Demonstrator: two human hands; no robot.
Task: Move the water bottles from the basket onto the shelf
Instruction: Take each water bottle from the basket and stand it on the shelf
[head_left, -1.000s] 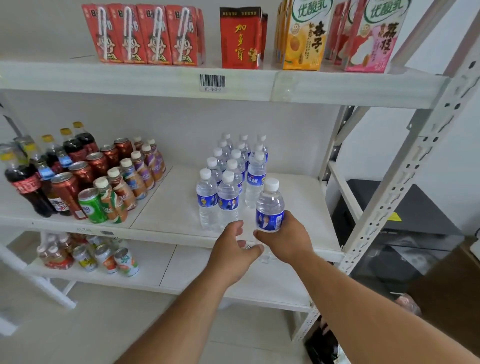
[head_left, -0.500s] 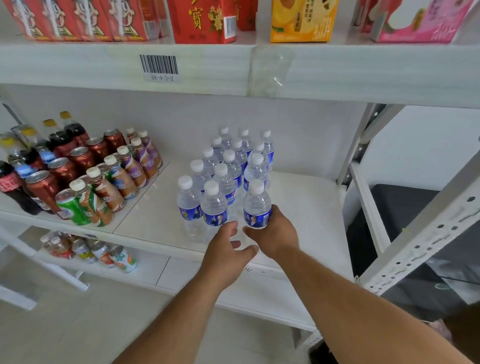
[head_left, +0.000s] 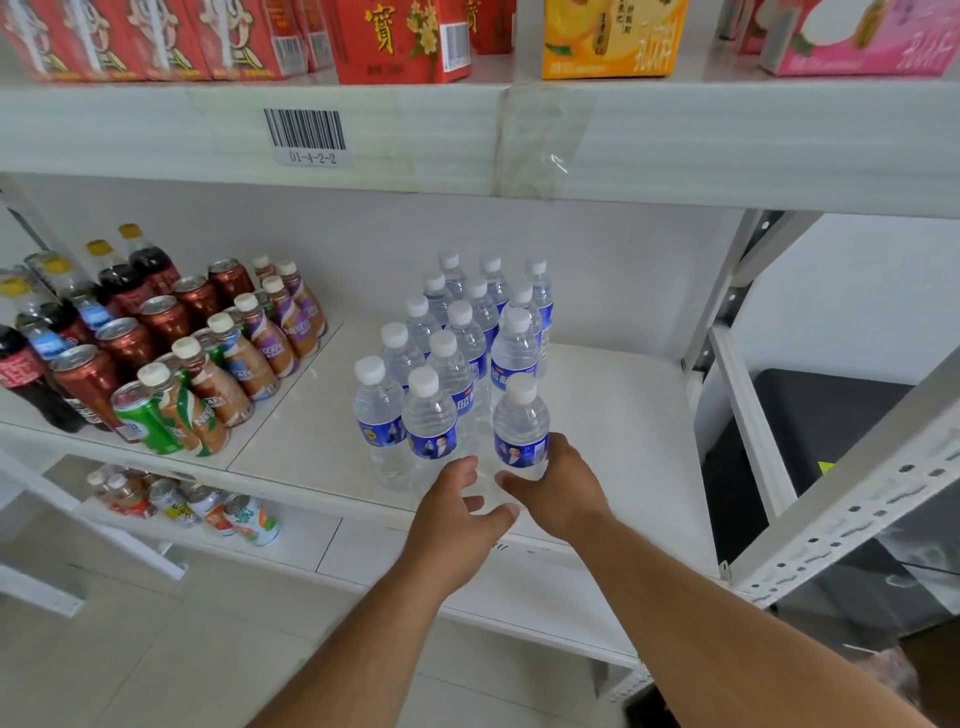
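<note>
My right hand (head_left: 558, 493) grips the lower part of a clear water bottle (head_left: 520, 423) with a white cap and blue label. The bottle stands upright on the white middle shelf (head_left: 623, 441), at the front right of a block of several like bottles (head_left: 457, 332) in three rows. My left hand (head_left: 454, 512) hovers beside it with fingers loosely spread, its fingertips near the base of the front middle bottle (head_left: 430, 423), holding nothing. The basket is out of view.
Cola bottles, cans and coffee drinks (head_left: 171, 353) fill the shelf's left part. Drink cartons (head_left: 400, 36) line the top shelf above. More cans (head_left: 208, 506) sit on the lower shelf. A grey perforated upright (head_left: 852, 499) and a black box (head_left: 810, 415) stand at the right.
My right hand has carried the bottle forward and set it down at the front of the right row. My left hand stayed beside it. The view moved closer to the shelf.
</note>
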